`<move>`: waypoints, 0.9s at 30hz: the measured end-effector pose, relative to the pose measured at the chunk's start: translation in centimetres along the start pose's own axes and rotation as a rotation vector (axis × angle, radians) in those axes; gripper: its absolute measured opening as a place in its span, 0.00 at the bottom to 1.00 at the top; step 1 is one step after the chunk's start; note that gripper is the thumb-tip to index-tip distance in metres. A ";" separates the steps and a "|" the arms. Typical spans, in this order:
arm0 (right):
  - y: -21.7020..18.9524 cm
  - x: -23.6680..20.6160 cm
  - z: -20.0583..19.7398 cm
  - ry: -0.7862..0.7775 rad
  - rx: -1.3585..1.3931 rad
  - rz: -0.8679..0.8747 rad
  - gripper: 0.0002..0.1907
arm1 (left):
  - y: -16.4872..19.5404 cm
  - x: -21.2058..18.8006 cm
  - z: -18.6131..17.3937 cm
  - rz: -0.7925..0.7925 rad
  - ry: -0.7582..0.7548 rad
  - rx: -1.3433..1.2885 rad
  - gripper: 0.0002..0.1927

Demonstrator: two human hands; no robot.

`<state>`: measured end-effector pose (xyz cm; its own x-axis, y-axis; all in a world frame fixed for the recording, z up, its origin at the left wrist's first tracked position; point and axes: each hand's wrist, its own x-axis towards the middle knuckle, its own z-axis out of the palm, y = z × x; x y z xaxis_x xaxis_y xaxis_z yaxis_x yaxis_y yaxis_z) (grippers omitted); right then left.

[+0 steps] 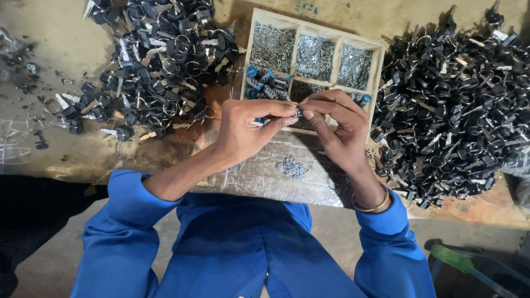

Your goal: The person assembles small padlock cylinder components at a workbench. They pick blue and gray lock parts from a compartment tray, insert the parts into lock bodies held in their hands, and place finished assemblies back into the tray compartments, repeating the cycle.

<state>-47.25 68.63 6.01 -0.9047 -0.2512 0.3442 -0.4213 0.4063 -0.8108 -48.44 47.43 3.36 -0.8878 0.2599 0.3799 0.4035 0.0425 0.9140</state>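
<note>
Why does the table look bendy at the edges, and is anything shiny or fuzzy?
Head view: the wide lens curves the table near the borders; light glints off the small metal parts in the wooden tray; the left hand and right hand shade the sheet below; the fingertips look slightly soft.

Workshop: key heaps (160, 60), compartmented parts tray (314, 30)

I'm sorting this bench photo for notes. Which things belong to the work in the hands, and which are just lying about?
In use:
left hand
right hand
small part pinched between both
wooden divided tray of small metal pieces
loose metal bits

Lying about:
left key pile
right key pile
green-handled tool
</note>
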 end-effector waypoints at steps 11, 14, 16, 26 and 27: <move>0.7 0.5 -1.2 -0.076 -0.193 0.115 0.09 | 0.0 0.1 0.0 -0.011 0.008 0.022 0.08; 1.5 0.7 -0.7 -0.099 -0.658 -0.058 0.07 | 0.1 0.2 0.1 -0.022 0.011 0.006 0.07; 1.7 0.6 -0.6 -0.166 -0.717 -0.064 0.08 | 0.2 0.2 0.0 -0.026 0.019 0.003 0.07; 1.6 1.1 -0.8 -0.024 -0.361 -0.029 0.04 | 0.1 0.1 -0.3 -0.037 0.015 0.023 0.07; 1.6 1.1 -0.7 -0.026 -0.361 -0.032 0.05 | 0.1 0.1 -0.2 -0.032 0.015 0.015 0.07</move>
<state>-48.99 69.62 5.44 -0.8908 -0.2893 0.3503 -0.4488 0.6807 -0.5790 -48.58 47.23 3.54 -0.9033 0.2435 0.3531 0.3784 0.0647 0.9234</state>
